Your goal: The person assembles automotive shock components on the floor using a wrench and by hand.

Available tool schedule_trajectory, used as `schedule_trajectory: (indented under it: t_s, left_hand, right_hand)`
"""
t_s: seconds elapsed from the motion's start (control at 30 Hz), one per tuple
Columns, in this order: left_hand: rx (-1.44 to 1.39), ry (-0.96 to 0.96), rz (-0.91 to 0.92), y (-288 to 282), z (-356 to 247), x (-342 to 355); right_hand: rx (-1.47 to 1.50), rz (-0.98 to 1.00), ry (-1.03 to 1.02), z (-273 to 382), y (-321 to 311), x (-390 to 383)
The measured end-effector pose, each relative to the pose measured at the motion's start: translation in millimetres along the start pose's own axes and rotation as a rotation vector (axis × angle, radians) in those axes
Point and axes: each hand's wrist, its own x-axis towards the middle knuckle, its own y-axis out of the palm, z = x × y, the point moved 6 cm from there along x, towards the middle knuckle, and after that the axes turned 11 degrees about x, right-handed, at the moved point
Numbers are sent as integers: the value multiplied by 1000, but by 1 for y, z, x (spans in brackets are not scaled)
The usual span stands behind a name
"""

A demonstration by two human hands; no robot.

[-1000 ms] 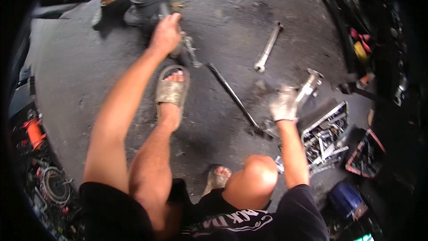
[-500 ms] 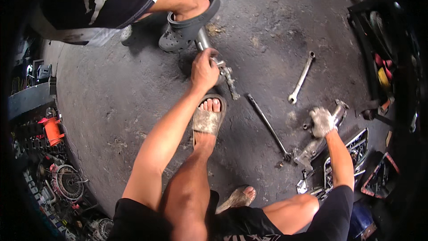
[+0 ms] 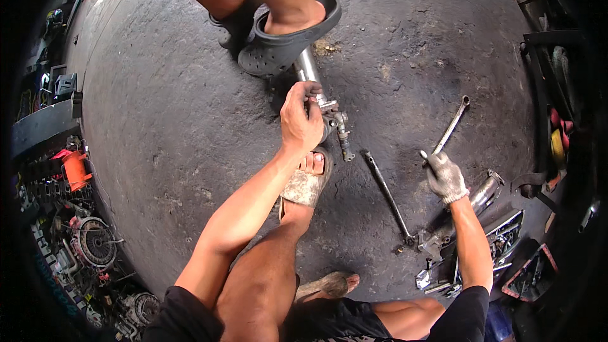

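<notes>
Bare left hand (image 3: 303,114) over metal tube (image 3: 306,65), fingers curled, can't make out whether clamped on it; tube runs ahead of those fingers toward grey clog (image 3: 288,41), metal fitting (image 3: 344,133) just right of them; gloved right hand (image 3: 444,174) at near end of wrench (image 3: 451,125), fingers bent over it, firmness of grip hidden; wrench slants ahead and rightward from them; dark rod (image 3: 387,196) on floor (image 3: 190,120), left of gloved fingers
</notes>
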Motion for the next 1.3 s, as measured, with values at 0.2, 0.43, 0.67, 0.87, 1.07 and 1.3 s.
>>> schedule_trajectory:
  t_s: [0.2,0.43,0.67,0.87,1.07,1.3]
  left_hand:
    - [1,-42,24,-2,9,-1]
    - [3,-6,10,3,6,0]
    - [4,12,7,-2,4,0]
    - [13,42,-8,-2,3,0]
    - [-30,25,14,1,5,1]
    - [-9,23,9,-2,5,0]
  right_hand:
    - [135,165,-97,122,-9,121]
    - [-34,291,-252,132,4,203]
    - [-26,196,-357,140,15,210]
    - [-5,143,-417,129,24,207]
    - [-53,191,-429,126,23,223]
    - [96,173,-483,120,48,210]
